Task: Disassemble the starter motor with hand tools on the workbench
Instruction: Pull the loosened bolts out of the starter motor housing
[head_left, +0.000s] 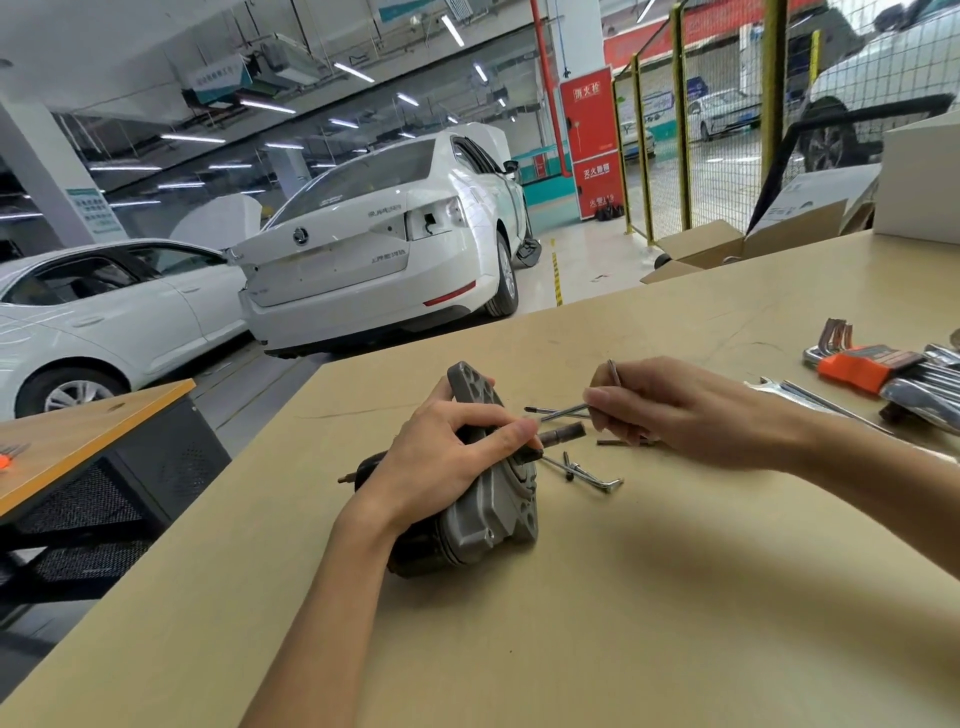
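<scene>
Garage bench (649, 597) — starter (480, 514) lies on its side mid-surface, left hand (441, 467) wrapped over its housing, fingertip at the shaft. Right hand (691, 410) pinches a thin hex key (563, 412) beside it. Looks heavy, rigid, likely greasy — hold by the flanged body.

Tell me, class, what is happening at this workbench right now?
A person is taking apart a starter motor that lies on its side on the workbench. The left hand grips the motor around its flat end plate, near the shaft that sticks out. The right hand pinches a bent hex key, its tip hanging just beside the motor. Another bent key and a few small loose parts lie on the bench between the hands. A set of hex keys in an orange holder sits further right.
</scene>
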